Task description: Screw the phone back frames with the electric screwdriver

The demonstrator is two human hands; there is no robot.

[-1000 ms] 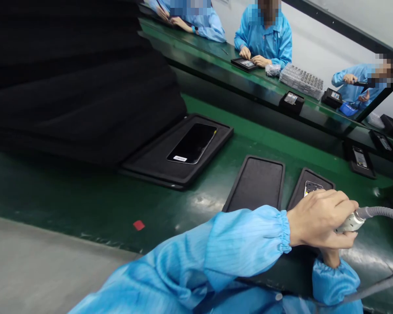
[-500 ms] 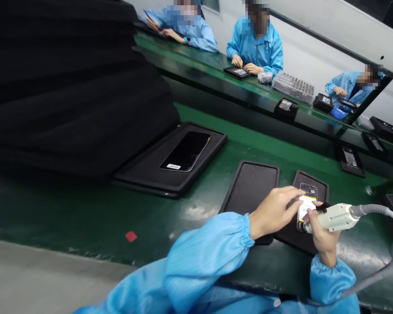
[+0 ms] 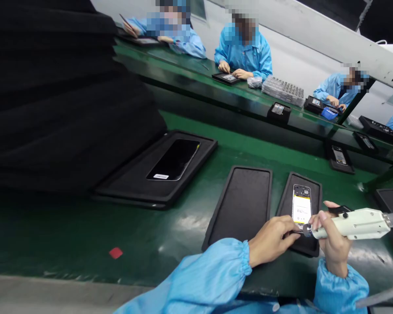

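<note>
My right hand [image 3: 332, 240] grips a white electric screwdriver [image 3: 350, 224] with a grey hose, its tip pointing left at the near end of an opened phone [image 3: 301, 208]. The phone shows a yellow battery label and lies in a black tray [image 3: 315, 218]. My left hand [image 3: 275, 239] rests at the tray's near left corner, its fingertips pinched by the screwdriver's tip. Whether they hold something small I cannot make out. Both arms wear blue sleeves.
An empty black tray [image 3: 240, 205] lies left of the phone tray, and a larger tray [image 3: 134, 183] with a dark phone lies farther left on the green belt [image 3: 85, 235]. Black fabric [image 3: 52, 96] fills the left. Several people in blue coats work at the far bench [image 3: 216, 93].
My left hand has slid back off the phone toward me, uncovering it. The screwdriver has swung down to the phone's near end. The view has shifted down and right.
</note>
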